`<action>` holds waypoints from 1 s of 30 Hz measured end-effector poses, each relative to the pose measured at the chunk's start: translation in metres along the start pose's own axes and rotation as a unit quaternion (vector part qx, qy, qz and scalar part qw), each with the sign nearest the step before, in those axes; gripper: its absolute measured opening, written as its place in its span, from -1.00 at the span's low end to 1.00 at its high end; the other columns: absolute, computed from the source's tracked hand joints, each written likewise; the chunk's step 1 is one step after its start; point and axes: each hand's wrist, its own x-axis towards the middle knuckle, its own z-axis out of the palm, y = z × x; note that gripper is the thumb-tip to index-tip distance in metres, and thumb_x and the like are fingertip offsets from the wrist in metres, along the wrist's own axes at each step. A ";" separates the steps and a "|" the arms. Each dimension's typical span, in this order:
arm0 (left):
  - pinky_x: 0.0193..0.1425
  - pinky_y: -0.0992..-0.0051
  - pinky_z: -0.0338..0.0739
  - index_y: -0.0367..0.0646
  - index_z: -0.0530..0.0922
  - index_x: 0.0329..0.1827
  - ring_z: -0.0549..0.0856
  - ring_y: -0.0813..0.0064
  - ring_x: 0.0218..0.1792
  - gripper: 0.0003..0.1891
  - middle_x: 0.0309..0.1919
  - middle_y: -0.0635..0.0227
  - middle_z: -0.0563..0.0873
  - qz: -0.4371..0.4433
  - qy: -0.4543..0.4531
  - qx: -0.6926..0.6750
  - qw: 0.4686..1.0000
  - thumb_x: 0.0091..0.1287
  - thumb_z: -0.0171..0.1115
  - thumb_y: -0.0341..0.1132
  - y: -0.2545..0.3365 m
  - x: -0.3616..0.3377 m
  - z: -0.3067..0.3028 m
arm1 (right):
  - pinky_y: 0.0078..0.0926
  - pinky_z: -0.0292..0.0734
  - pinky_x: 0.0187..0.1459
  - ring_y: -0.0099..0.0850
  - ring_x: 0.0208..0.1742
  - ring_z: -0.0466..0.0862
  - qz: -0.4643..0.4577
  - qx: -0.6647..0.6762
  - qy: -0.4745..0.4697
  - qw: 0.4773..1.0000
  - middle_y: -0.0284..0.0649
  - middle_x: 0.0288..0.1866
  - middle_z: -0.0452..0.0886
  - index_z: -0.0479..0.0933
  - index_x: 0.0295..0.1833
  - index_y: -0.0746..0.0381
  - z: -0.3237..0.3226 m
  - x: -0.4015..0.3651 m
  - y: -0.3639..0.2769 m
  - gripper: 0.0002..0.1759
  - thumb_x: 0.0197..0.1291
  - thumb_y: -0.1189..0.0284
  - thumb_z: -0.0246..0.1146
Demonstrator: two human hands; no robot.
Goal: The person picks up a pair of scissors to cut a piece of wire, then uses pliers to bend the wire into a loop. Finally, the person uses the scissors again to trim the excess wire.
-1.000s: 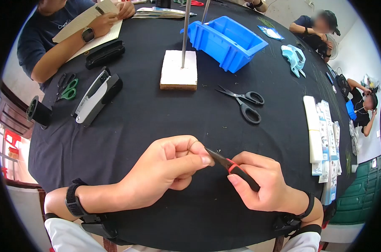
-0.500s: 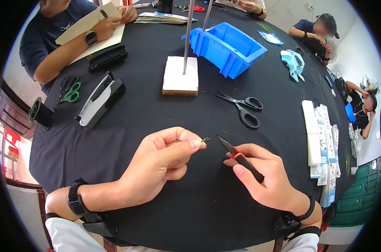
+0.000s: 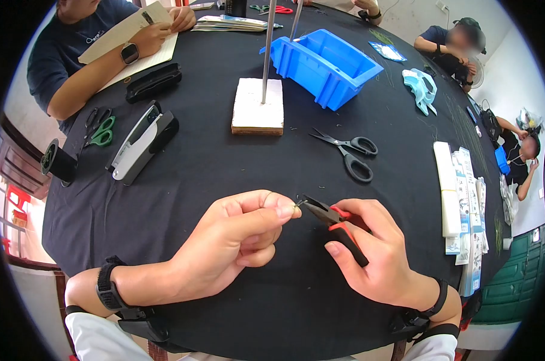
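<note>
Between the thumb and forefinger of my left hand (image 3: 233, 240) a small bundle of thin dark strands (image 3: 298, 204) is pinched, its ends poking out toward the right. My right hand (image 3: 377, 253) is wrapped round pliers (image 3: 338, 222) with red and black handles. The jaws are slightly parted and their tips reach right up to the strand ends. Beyond the pliers lie black-handled scissors (image 3: 350, 153) on the black tablecloth (image 3: 224, 150).
A white block (image 3: 257, 108) carrying a metal rod stands ahead, beside a blue bin (image 3: 326, 69). To the left are a stapler (image 3: 141, 144), green-handled scissors (image 3: 101, 133) and a black spool (image 3: 59, 162). Packaged strips (image 3: 465, 204) lie right. Other people sit around the table.
The pliers have turned and moved left, up to the strand ends, and their jaws have parted. My left hand has shifted slightly down and right.
</note>
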 end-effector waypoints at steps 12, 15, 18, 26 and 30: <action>-0.61 0.70 0.05 -0.21 0.50 -0.23 0.17 0.81 -0.63 -0.90 -0.62 0.62 0.26 -0.012 -0.009 -0.008 1.000 0.38 0.13 -0.36 -0.003 -0.001 0.002 | -0.46 0.45 -0.42 -0.30 -0.38 0.53 -0.048 -0.030 0.009 0.998 -0.14 -0.31 0.49 0.55 -0.41 0.40 -0.002 0.000 0.000 -0.76 -0.12 0.47 0.44; -0.60 0.69 0.04 -0.23 0.49 -0.25 0.16 0.82 -0.64 -0.89 -0.63 0.62 0.27 0.004 -0.006 0.033 0.999 0.37 0.14 -0.37 -0.002 -0.002 0.006 | -0.48 0.43 -0.46 -0.31 -0.44 0.52 -0.041 -0.014 0.010 0.999 -0.12 -0.34 0.48 0.54 -0.43 0.40 -0.001 -0.003 0.000 -0.80 -0.13 0.52 0.40; -0.60 0.69 0.03 -0.25 0.49 -0.24 0.15 0.82 -0.64 -0.89 -0.63 0.62 0.28 0.015 0.013 0.082 0.996 0.36 0.16 -0.37 0.000 -0.004 0.008 | -0.50 0.42 -0.47 -0.32 -0.48 0.51 -0.035 -0.009 0.003 0.999 -0.10 -0.36 0.48 0.54 -0.43 0.39 -0.003 -0.004 0.000 -0.84 -0.15 0.56 0.36; -0.61 0.67 0.01 -0.26 0.50 -0.26 0.15 0.81 -0.66 -0.86 -0.66 0.61 0.27 0.012 0.027 0.083 0.996 0.37 0.15 -0.35 -0.002 -0.003 0.006 | -0.51 0.39 -0.48 -0.36 -0.46 0.50 -0.059 -0.007 0.010 0.998 -0.19 -0.35 0.48 0.55 -0.46 0.37 -0.004 0.002 0.006 -0.81 -0.18 0.53 0.42; -0.62 0.67 0.00 -0.26 0.50 -0.27 0.14 0.80 -0.67 -0.85 -0.68 0.60 0.26 0.012 0.022 0.083 0.996 0.37 0.14 -0.34 -0.003 -0.002 0.003 | -0.50 0.42 -0.44 -0.35 -0.40 0.51 -0.047 -0.001 -0.007 0.999 -0.19 -0.31 0.50 0.58 -0.42 0.37 -0.005 0.002 0.005 -0.81 -0.17 0.52 0.43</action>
